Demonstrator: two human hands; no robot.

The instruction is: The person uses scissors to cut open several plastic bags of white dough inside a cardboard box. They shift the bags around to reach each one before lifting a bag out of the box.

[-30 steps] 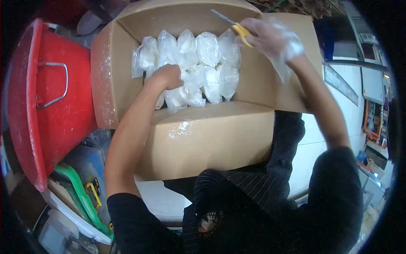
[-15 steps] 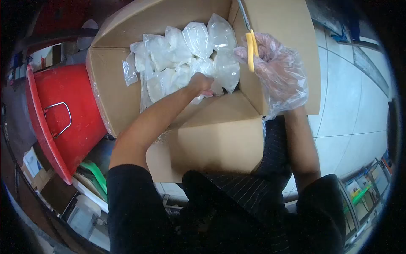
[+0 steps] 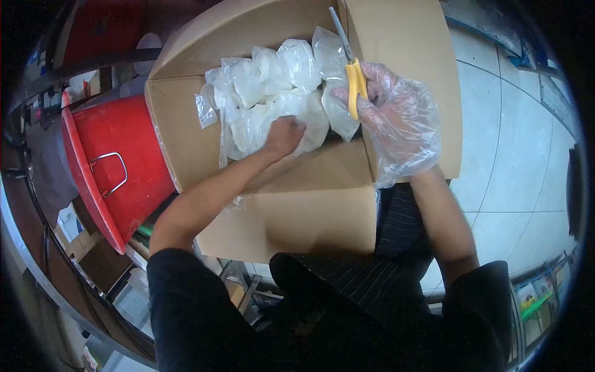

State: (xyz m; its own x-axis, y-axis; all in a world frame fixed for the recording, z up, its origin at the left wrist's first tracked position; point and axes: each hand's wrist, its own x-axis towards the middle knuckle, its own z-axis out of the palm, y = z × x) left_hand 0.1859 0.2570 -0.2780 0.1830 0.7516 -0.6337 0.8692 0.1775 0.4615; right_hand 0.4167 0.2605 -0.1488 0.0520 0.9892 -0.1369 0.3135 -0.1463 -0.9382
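Observation:
My bare left hand (image 3: pixel 286 135) reaches into a cardboard box (image 3: pixel 328 166), fingers curled in at the near side of a clear plastic bag (image 3: pixel 313 124) with whitish contents. This bag overlaps others in the pile; the fingertips are hidden. Similar filled bags (image 3: pixel 268 69) stand packed together in the box. Over the box's right side, my right hand (image 3: pixel 396 111) wears a loose clear plastic glove. It is closed around the yellow handles of a pair of scissors (image 3: pixel 353 84), blades pointing up and away from me.
A red tub (image 3: pixel 127 161) with a metal handle lies tilted left of the box. The box's near flap (image 3: pixel 297 223) folds out toward my body, and its right flap (image 3: pixel 412 37) spreads outward. White floor tiles (image 3: pixel 502 149) show at the right.
My left hand has come up with a bag, which now overlaps its neighbours. The right hand and scissors have shifted slightly left and down in view, and the whole view has turned a little.

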